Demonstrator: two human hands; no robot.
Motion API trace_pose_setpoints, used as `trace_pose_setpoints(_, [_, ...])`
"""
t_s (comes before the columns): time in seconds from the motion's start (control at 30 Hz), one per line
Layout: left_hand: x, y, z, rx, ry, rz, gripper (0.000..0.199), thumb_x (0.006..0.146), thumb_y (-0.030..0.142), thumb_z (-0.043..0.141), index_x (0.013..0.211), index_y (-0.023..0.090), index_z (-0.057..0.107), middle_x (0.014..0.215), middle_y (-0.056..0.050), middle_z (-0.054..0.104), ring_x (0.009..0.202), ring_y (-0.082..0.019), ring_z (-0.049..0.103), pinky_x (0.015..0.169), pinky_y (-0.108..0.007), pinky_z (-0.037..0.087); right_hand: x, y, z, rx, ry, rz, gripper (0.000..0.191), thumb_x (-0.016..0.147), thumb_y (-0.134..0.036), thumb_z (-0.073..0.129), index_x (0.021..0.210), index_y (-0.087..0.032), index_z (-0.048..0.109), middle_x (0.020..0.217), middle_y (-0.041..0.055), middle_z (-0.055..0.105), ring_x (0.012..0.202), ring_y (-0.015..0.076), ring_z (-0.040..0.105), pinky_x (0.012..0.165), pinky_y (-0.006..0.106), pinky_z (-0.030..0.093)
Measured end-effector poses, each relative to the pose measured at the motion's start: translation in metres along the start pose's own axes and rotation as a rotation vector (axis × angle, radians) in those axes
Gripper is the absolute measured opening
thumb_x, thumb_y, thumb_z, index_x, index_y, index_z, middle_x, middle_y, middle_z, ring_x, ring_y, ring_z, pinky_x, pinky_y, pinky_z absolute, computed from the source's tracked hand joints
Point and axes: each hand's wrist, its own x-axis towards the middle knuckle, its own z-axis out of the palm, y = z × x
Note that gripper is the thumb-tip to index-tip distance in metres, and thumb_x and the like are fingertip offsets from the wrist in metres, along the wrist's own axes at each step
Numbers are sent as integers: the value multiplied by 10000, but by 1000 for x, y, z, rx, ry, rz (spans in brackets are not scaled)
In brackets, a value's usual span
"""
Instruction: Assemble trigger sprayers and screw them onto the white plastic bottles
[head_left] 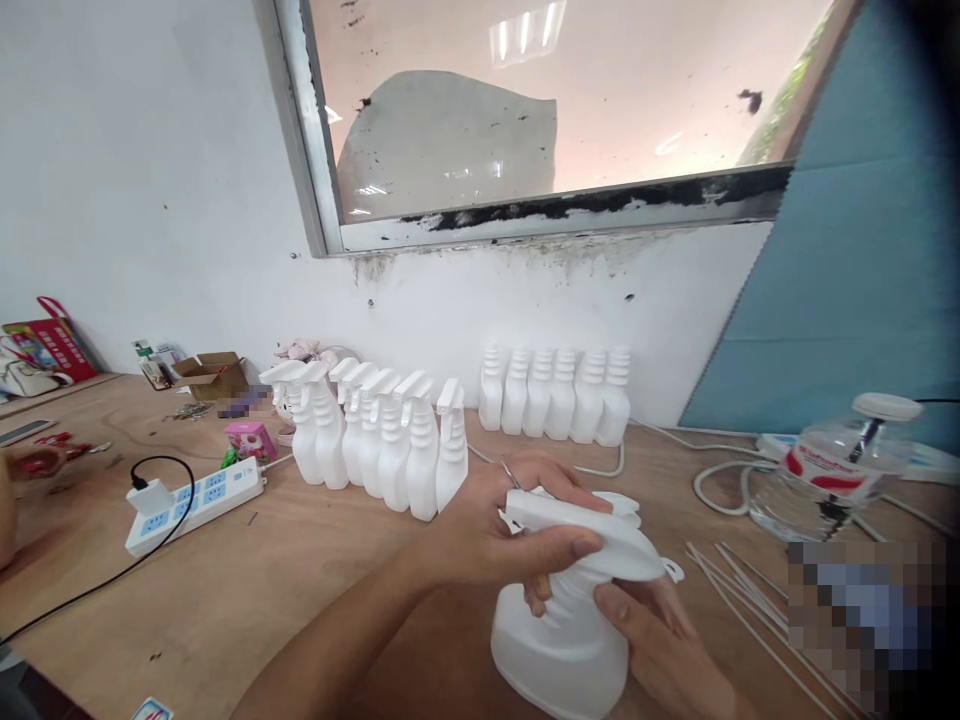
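A white plastic spray bottle [555, 655] is held near the table's front edge, in front of me. My left hand [499, 530] is closed around its white trigger spray head [592, 535], with the thumb along the side and fingers over the top. Lower on the right, my right hand [667, 635] grips the bottle by its neck and shoulder, thumb just beneath the head. Beyond my left hand stands a group of white bottles with spray heads [390, 450]. Farther back, a row of white bottles without heads [555, 395] lines the wall. Some white parts [622, 505] lie partly hidden behind my hands.
Thin white tubes [750, 610] and a large clear bottle [832, 470] are on the right, among white cables. A power strip [199, 505] with a plugged-in charger lies left. A small cardboard box [212, 375] stands behind it. Another person's hand [34, 470] shows at the left edge.
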Motion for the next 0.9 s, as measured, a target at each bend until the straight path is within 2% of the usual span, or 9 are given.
trace_pose_setpoints(0.1, [-1, -1, 2, -96, -49, -8, 369, 781, 409, 676, 1055, 166, 631, 1129, -124, 576, 574, -88, 623, 425, -181, 511, 0, -1, 3, 8, 46, -27, 541, 719, -533, 691, 1127, -223, 515, 773, 58, 680, 701, 221, 630, 624, 315, 486])
trace_pose_setpoints(0.2, [-2, -1, 3, -157, -84, -10, 348, 795, 380, 669, 1064, 167, 618, 1143, -114, 560, 531, -59, 603, 396, -169, 507, 1, -2, 7, -18, 56, -83, 424, 739, -484, 692, 1027, -222, 525, 678, 21, 651, 614, 184, 601, 586, 290, 473])
trace_pose_setpoints(0.3, [-2, 1, 4, -171, -88, -18, 350, 794, 379, 671, 1058, 156, 613, 1166, -121, 558, 516, -46, 600, 398, -159, 504, 3, -2, 8, -58, 64, -129, 342, 753, -449, 688, 954, -221, 530, 669, 14, 647, 593, 174, 593, 567, 282, 473])
trace_pose_setpoints(0.57, [0, 1, 7, -173, -54, -53, 373, 781, 399, 682, 1030, 142, 576, 1053, -119, 626, 523, -67, 599, 447, -191, 521, 5, -5, 5, -104, 30, -164, 295, 778, -369, 679, 972, -200, 534, 663, 10, 636, 618, 166, 590, 612, 276, 480])
trace_pose_setpoints(0.63, [-1, 0, 7, -199, -67, -88, 384, 788, 406, 673, 1052, 153, 554, 1070, -113, 610, 513, -68, 594, 424, -200, 514, 8, -5, 2, -103, -8, -143, 290, 788, -376, 665, 976, -202, 530, 665, 5, 627, 622, 164, 581, 615, 276, 471])
trace_pose_setpoints(0.73, [0, 2, 4, -154, -95, -108, 395, 801, 446, 647, 1058, 162, 551, 1100, -111, 584, 530, -83, 612, 449, -220, 516, 12, -4, -6, -135, -148, -98, 269, 798, -435, 635, 838, -182, 556, 689, 21, 600, 642, 155, 550, 609, 269, 437])
trace_pose_setpoints(0.8, [2, 5, -2, -41, -119, -53, 413, 802, 483, 631, 1056, 161, 574, 1091, -110, 588, 657, -136, 654, 574, -265, 545, 15, -6, -11, -173, -266, -44, 313, 792, -473, 624, 775, -168, 557, 707, 26, 565, 656, 143, 512, 605, 262, 405])
trace_pose_setpoints(0.9, [5, 13, -15, 160, -124, 102, 430, 824, 521, 584, 1074, 172, 608, 1069, -107, 609, 927, -227, 629, 808, -343, 510, 17, -12, -16, -170, -381, 49, 337, 769, -487, 642, 849, -172, 551, 751, 17, 529, 676, 130, 466, 612, 257, 375])
